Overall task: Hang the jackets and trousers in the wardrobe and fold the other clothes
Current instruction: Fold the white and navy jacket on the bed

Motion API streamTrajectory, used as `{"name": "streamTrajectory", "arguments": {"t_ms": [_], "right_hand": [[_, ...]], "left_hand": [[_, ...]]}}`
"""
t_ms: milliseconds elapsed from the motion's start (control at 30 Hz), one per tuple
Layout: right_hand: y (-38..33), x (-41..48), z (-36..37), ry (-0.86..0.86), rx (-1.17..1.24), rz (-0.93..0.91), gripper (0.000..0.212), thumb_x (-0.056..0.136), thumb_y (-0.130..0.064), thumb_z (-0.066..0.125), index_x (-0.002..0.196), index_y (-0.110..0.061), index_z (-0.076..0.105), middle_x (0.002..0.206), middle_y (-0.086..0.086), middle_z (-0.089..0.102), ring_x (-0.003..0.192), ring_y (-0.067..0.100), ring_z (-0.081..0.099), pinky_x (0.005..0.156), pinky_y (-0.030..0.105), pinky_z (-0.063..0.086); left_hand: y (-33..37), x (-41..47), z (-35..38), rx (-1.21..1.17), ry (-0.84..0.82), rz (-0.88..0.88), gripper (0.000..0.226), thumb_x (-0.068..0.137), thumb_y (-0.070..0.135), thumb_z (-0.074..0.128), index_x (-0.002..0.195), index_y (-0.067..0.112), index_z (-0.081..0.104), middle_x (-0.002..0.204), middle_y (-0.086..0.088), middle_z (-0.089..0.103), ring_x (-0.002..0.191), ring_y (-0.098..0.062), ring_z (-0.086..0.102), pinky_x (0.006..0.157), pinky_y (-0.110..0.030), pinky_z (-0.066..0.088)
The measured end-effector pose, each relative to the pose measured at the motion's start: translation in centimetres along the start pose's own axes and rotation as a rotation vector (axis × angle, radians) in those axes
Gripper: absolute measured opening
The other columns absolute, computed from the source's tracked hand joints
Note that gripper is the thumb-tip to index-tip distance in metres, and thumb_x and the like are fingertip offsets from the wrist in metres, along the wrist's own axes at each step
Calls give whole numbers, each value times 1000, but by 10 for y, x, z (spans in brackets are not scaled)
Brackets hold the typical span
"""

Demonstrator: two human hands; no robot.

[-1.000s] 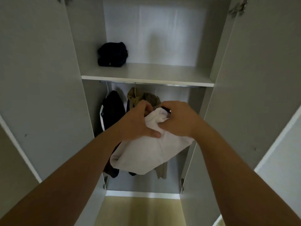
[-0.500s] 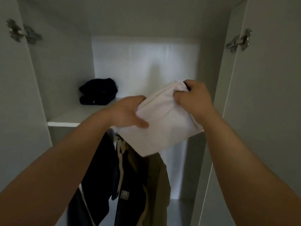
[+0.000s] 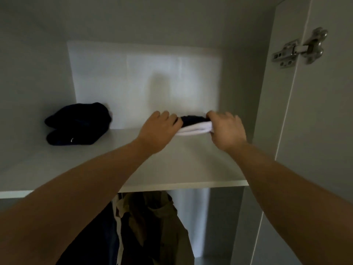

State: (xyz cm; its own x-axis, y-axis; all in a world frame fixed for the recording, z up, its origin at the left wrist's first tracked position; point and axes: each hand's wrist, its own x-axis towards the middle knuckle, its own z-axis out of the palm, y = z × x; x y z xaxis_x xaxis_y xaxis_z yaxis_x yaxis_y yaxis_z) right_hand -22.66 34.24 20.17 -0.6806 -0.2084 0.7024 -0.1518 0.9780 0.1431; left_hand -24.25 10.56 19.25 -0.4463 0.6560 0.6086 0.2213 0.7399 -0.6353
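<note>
A folded white garment [image 3: 194,129] with a dark part on top lies flat on the wardrobe's upper shelf [image 3: 172,169], right of the middle. My left hand [image 3: 158,129] grips its left end and my right hand [image 3: 225,129] grips its right end, fingers curled over the cloth. A folded dark blue garment [image 3: 76,125] sits at the shelf's left. Under the shelf hang a dark jacket [image 3: 99,236] and an olive-brown jacket [image 3: 158,222], their tops hidden by the shelf edge.
The right wardrobe door [image 3: 324,150] stands open, with a metal hinge [image 3: 299,48] near its top. The white back panel [image 3: 145,83] closes off the shelf space behind the clothes.
Both hands have lifted the folded white garment from in front of the hanging jackets up onto the upper shelf, where it now lies flat. The view has tilted upward.
</note>
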Motion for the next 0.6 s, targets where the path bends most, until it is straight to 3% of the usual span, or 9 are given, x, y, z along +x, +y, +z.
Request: {"name": "streamTrajectory", "arguments": {"t_ms": [100,133,167,267,400,500,600], "right_hand": [[4,7,20,-758,38,-36,45,86,-44,70,126,-27,63,123,3,68,109,26,64,89,34,49],[0,10,24,-903,102,-9,50,83,-51,71,126,-26,65,122,2,68,106,23,64,87,33,50],[-4,13,30,-917,138,7,56,80,-59,69,125,-27,64,119,-1,68,100,21,63,82,32,49],[-14,21,51,-649,27,-29,69,72,-69,62,132,-39,48,116,-3,62,96,22,60,76,34,40],[-17,34,82,-586,99,-31,51,84,-40,68,129,-23,52,128,5,45,116,29,52,82,33,40],[-17,48,109,-614,156,21,39,89,-18,64,125,-16,49,129,9,55,117,30,56,82,31,39],[-23,67,131,-581,19,38,48,91,-18,60,135,-20,41,126,7,60,115,29,58,91,36,38]], "left_hand": [[12,4,32,-331,-604,83,46,95,44,60,132,18,53,123,-6,63,111,-28,61,91,-36,48],[10,8,39,-441,-736,88,53,93,52,60,133,18,53,124,-6,64,111,-27,62,95,-36,50],[6,11,45,-511,-810,103,60,90,56,62,134,18,53,124,-6,65,110,-26,63,97,-38,51],[-5,21,64,-540,-825,159,60,88,44,69,138,17,49,127,-8,62,112,-26,61,98,-39,50],[-10,28,102,-580,-608,102,50,93,33,69,137,14,53,134,-8,59,122,-26,56,95,-29,39],[-14,38,129,-600,-522,95,42,96,42,65,120,8,65,119,-11,66,110,-27,59,77,-27,33],[-15,50,154,-579,-439,86,39,98,43,61,114,7,66,115,-13,67,107,-28,60,74,-26,31]]}}
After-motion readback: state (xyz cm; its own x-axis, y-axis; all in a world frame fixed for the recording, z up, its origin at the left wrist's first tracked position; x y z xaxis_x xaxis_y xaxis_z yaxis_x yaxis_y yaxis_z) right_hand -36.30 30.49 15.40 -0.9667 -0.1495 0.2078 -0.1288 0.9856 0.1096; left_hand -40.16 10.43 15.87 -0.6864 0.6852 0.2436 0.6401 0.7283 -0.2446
